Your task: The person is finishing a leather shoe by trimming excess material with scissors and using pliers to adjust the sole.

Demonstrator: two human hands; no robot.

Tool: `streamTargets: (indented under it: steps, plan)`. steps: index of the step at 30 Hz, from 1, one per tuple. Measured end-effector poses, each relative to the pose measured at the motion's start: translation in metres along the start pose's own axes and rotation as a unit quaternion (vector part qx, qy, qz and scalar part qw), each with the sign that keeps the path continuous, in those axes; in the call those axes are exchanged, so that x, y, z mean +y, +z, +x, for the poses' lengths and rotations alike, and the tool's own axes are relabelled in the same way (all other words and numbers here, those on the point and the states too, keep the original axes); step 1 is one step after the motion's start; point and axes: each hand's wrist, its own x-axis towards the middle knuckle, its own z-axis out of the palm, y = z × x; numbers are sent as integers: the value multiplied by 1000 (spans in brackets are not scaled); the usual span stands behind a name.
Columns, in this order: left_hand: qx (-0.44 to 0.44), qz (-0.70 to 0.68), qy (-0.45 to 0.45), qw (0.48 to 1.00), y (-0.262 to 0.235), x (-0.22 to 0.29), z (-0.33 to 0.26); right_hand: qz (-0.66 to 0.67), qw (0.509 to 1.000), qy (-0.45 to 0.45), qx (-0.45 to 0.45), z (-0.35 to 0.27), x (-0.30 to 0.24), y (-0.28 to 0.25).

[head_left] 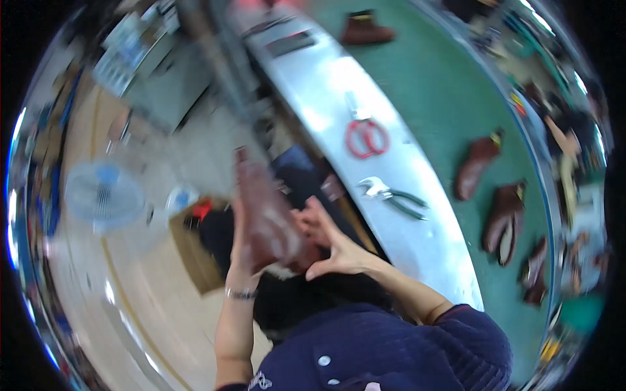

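Observation:
A reddish-brown leather boot (266, 208) is held up in front of my body, slightly blurred by motion. My left hand (240, 254) is closed along its left side, with most of the fingers hidden behind the leather. On the other side my right hand (340, 251) curves around the boot's lower right edge, thumb below and bent fingers above. Nearest to that hand, on a long pale metal ledge (417, 244), lie pincers (391, 195) with dark green handles. Farther along the ledge is a pair of red-handled scissors (367, 138).
Several brown boots, including one at the far end (367, 29) and one at the right (478, 166), rest on a green conveyor surface (417, 85). An opened cardboard box (195, 251) and a fan (103, 195) stand to the left. People work beyond the right edge.

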Motion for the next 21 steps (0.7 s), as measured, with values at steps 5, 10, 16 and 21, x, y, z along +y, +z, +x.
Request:
streamTargets:
  steps: [5, 10, 16, 21]
  plan:
    - [-30, 187, 59, 980, 86, -16, 40, -9, 990, -98, 96, -29, -51, -31]
    - [-64, 375, -1, 925, 111, -40, 57, 24, 885, -170, 433, -48, -81, -93]
    - [-22, 416, -3, 909, 32, 14, 13, -368, 711, -95, 591, -37, -78, -221]
    - [-23, 358, -29, 933, -21, 19, -24, -547, 761, -134, 322, 27, -48, -343]
